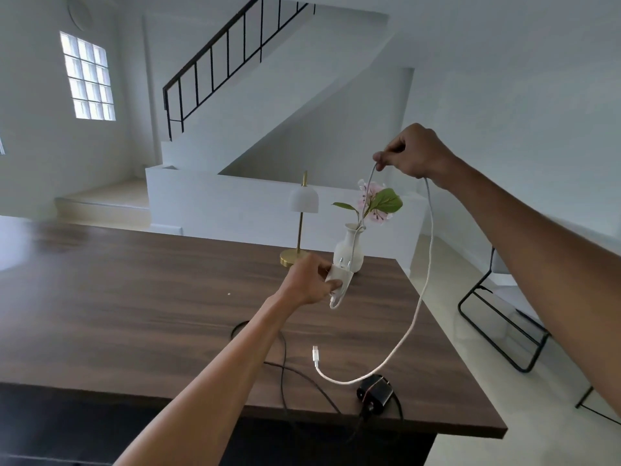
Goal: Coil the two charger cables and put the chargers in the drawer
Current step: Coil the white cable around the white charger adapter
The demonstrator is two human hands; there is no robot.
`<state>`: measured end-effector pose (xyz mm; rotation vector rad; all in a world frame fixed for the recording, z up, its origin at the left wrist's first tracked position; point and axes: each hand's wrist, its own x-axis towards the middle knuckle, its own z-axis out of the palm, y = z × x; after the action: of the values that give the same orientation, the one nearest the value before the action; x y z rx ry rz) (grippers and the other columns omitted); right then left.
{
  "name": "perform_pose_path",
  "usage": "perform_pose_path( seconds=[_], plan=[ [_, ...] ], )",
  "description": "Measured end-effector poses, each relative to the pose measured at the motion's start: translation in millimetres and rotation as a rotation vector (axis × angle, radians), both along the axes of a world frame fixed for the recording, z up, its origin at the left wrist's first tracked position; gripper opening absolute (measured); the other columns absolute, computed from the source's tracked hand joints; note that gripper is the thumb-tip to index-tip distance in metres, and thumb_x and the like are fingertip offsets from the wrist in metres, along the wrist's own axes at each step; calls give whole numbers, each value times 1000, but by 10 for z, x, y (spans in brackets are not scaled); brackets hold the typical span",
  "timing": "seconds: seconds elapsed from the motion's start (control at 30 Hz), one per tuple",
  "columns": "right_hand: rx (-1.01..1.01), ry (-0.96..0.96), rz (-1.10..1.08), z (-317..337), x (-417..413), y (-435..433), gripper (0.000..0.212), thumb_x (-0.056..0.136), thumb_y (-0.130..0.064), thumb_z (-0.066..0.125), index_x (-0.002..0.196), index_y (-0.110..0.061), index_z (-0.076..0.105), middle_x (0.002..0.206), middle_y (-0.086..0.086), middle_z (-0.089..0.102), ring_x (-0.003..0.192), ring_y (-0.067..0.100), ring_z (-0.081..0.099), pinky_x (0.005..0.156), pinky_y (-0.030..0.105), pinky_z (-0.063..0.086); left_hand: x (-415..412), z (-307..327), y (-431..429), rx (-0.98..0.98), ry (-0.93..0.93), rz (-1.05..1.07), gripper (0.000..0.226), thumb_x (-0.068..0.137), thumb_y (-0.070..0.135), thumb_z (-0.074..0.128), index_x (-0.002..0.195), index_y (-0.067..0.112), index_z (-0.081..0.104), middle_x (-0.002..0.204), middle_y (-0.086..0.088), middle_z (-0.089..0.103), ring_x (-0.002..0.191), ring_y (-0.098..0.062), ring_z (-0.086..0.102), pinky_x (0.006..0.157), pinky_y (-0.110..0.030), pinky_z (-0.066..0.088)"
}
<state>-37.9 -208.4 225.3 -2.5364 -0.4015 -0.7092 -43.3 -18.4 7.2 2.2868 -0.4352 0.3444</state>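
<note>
White cable only; first coil judged barely begun. The white charger (337, 274) is held above the table (134, 297) in the left hand (311, 282), fingers and thumb curled round the block, prongs up, a short loop of cable hanging below the fist. The white cable (430, 237) is pinched high up by the right hand (416, 153), thumb against forefinger, the other fingers curled in. The rest drops in a long slack arc, its connector (315, 353) down at the table top near the black charger (374, 393). Even loops are best laid by bringing each pinched length down to the left hand, slack let slide, the vase (349, 250) close behind avoided. The black cable (284, 358) lies uncoiled. No drawer is seen.
</note>
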Motion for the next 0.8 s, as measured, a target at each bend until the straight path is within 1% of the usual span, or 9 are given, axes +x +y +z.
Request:
perform_pose_path(
  seconds=[0.1, 0.17, 0.23, 0.3, 0.5, 0.57, 0.63, 0.73, 0.8],
  plan=[
    [25, 0, -30, -97, 206, -9, 24, 92, -28, 72, 92, -6, 81, 71, 10, 71, 44, -2, 53, 45, 4, 35, 131, -43, -13, -11, 50, -80, 25, 84, 19, 81, 106, 7, 79, 94, -7, 79, 88, -21, 74, 86, -35, 59],
    [46, -17, -47, -176, 325, -19, 25, 92, -29, 71, 92, -5, 81, 69, 8, 71, 59, 4, 63, 66, 17, 49, 191, -52, -11, -34, 74, -138, 27, 84, 18, 81, 109, 7, 78, 97, -8, 79, 90, -21, 75, 89, -37, 60],
    [70, -46, -59, -255, 443, -53, 25, 91, -29, 72, 91, -7, 82, 85, 14, 78, 87, 23, 72, 87, 33, 54, 226, -42, 4, -67, 98, -209, 29, 85, 16, 80, 113, 8, 77, 100, -9, 79, 93, -23, 75, 92, -39, 60],
    [109, -61, -65, -319, 548, -100, 24, 90, -29, 73, 90, -7, 82, 92, 16, 79, 96, 26, 72, 91, 35, 53, 234, -9, 20, -111, 127, -289, 31, 87, 13, 78, 117, 7, 75, 103, -14, 79, 94, -25, 75, 93, -40, 60],
    [170, -58, -87, -516, 778, -289, 25, 88, -31, 75, 88, -7, 82, 91, 16, 79, 93, 25, 72, 87, 33, 52, 104, 246, 58, -271, 269, -550, 36, 92, 6, 71, 127, 1, 68, 123, -16, 73, 106, -24, 73, 93, -34, 60],
    [178, -40, -110, -641, 846, -376, 26, 87, -31, 76, 88, -6, 82, 86, 17, 78, 81, 19, 67, 78, 29, 49, 45, 338, 69, -327, 301, -631, 35, 94, 6, 68, 128, 1, 67, 126, -10, 72, 113, -29, 71, 97, -36, 58],
    [161, -2, -143, -828, 856, -483, 29, 86, -30, 77, 86, -1, 81, 74, 20, 74, 66, 13, 55, 63, 24, 40, -24, 433, 82, -418, 320, -689, 30, 96, 6, 64, 126, 4, 68, 119, -2, 75, 113, -23, 70, 98, -35, 57],
    [258, 194, -76, -1230, 660, -571, 26, 87, -30, 76, 88, -4, 80, 39, -9, 55, 34, 4, 32, 37, 15, 27, -120, 553, 99, -587, 308, -709, 32, 98, 8, 60, 129, 8, 66, 122, -2, 73, 116, -18, 67, 99, -34, 56],
    [324, 352, 8, -1542, 477, -548, 27, 91, -27, 71, 91, -1, 79, 31, -14, 46, 27, 5, 25, 33, 13, 22, -142, 589, 113, -657, 290, -695, 32, 98, 10, 60, 130, 8, 66, 126, -5, 71, 118, -19, 67, 101, -35, 55]
  ],
)
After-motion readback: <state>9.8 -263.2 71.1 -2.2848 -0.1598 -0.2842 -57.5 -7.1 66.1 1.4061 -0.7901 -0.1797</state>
